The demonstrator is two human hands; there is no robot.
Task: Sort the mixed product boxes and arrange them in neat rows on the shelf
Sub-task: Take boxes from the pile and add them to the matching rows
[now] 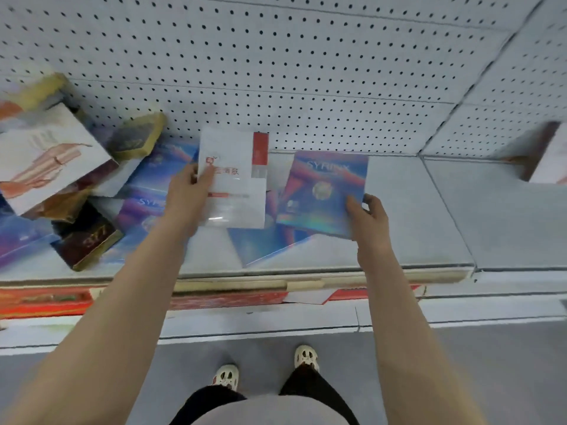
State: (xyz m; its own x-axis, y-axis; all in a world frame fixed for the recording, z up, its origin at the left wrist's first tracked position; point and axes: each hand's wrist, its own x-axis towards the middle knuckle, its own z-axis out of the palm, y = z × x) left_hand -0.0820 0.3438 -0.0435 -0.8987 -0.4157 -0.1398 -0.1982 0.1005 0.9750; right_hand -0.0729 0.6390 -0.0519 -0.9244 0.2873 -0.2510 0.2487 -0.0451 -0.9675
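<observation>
Sorting barely begun: the left hand (187, 191) grips a white red-striped carton (236, 179), the right hand (366, 214) a holographic blue box (322, 191), jumbled boxes (76, 179) unsorted at frame left.

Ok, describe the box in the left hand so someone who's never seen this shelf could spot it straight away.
Look at the grey shelf under the pegboard wall, near its middle. The left hand holds a flat white box there, just left of the blue shiny box in the right hand. It alone is plain white, with a red stripe and red writing.
</observation>
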